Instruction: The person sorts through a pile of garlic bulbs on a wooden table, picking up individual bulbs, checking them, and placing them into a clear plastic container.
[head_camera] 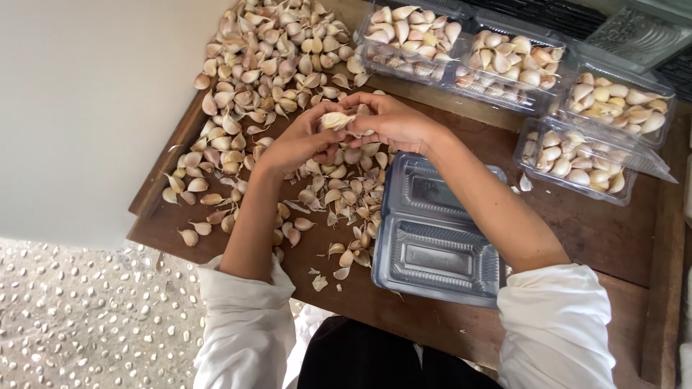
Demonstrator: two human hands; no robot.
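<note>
Two hands meet over a wooden table (613, 238) in the head view. Between them sits a garlic piece (336, 120), pale and papery, above the near end of the clove pile (274, 79). Left hand (303, 140) pinches it from below, fingers closed on it; right hand (389, 119) curls over the top, fingertips clamped on the same piece. Loose cloves spread from the far left corner down to the near edge. Just right of the hands lies an empty clear tray (432, 230), open and hinged. Four filled trays (577, 115) of cloves sit at the far right. White sleeves (555, 324) cover both upper arms.
</note>
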